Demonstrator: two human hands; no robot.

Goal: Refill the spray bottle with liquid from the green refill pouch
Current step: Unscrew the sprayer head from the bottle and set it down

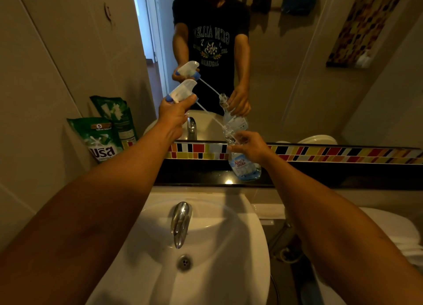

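The clear spray bottle (245, 167) with a blue label stands tilted on the dark ledge behind the sink. My right hand (250, 145) grips its neck. My left hand (174, 113) holds the white and blue spray head (182, 92) up and to the left. The head's thin dip tube (209, 113) slants down, with its end still in the bottle's open mouth. The green refill pouch (100, 139) leans against the left wall on the ledge, untouched. A little blue liquid shows at the bottle's bottom.
A white sink (240, 247) with a chrome tap (180, 222) lies below my arms. The mirror (297, 64) above the ledge reflects me and the bottle. A strip of coloured tiles (332, 155) runs under the mirror. A white toilet (402, 233) sits at the right.
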